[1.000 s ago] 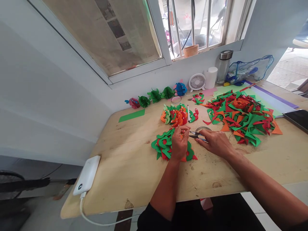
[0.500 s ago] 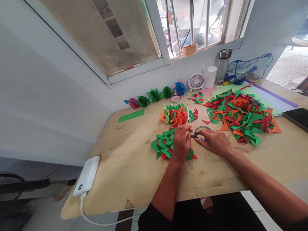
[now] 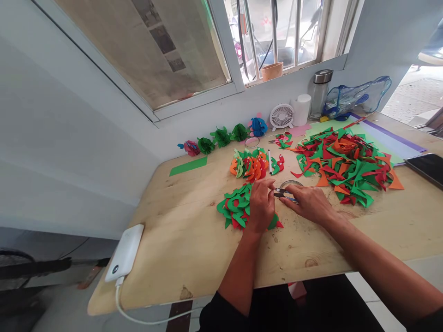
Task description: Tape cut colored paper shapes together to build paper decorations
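My right hand (image 3: 309, 202) is closed on a small pair of pliers or snips (image 3: 286, 195), whose tips point left. Those tips reach the fingers of my left hand (image 3: 262, 203), which are bent together; whatever they pinch is too small to make out. Under and beside my left hand lies a pile of green and red cut paper shapes (image 3: 236, 208). Just behind it sits a pile of orange, red and green folded pieces (image 3: 254, 165). A wire ring or coil (image 3: 291, 183) lies partly behind the tool.
A big heap of paper scraps (image 3: 349, 166) covers the right side, near a black phone (image 3: 427, 168). A white pen (image 3: 270, 161), fan (image 3: 282, 116), glass bottle (image 3: 320, 94) and paper turtles (image 3: 221, 137) stand farther back. A power bank (image 3: 125, 252) lies at left.
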The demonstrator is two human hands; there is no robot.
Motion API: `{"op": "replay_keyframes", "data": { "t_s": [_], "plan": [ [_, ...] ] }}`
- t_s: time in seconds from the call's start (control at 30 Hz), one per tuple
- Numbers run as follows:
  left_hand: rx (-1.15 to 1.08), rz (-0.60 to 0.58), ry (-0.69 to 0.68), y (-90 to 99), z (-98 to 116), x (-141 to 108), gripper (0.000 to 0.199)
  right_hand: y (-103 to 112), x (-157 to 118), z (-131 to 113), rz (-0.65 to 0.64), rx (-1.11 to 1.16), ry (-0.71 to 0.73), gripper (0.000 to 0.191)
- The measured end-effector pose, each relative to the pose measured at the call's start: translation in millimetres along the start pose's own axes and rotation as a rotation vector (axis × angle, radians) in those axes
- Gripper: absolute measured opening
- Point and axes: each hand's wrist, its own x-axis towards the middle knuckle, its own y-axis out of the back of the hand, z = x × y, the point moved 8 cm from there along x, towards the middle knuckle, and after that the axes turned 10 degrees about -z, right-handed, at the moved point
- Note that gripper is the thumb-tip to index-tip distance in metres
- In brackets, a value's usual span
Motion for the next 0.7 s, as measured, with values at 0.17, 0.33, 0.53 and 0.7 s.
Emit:
{"op": "replay_keyframes", "data": {
  "t_s": [0.17,0.33,0.53,0.7],
  "plan": [
    [-0.346,0.146,0.215,7.6,-29,-4,0.040,4,-1,0,0.038,0.007,0.000,0.034],
    [-0.610,0.182,0.285,4.0,-46,-4,0.049,6,-2,-5,0.082,-0.007,0.055,0.033],
    [-0.673,0.127,0.313,-0.2,-40,-1,0.054,4,-2,-7,0.090,-0.052,0.070,0.031],
    [-0.654,0.088,0.271,-0.8,-31,0,0.058,2,-2,-8,0.081,-0.072,0.073,0.032]
  ]
}}
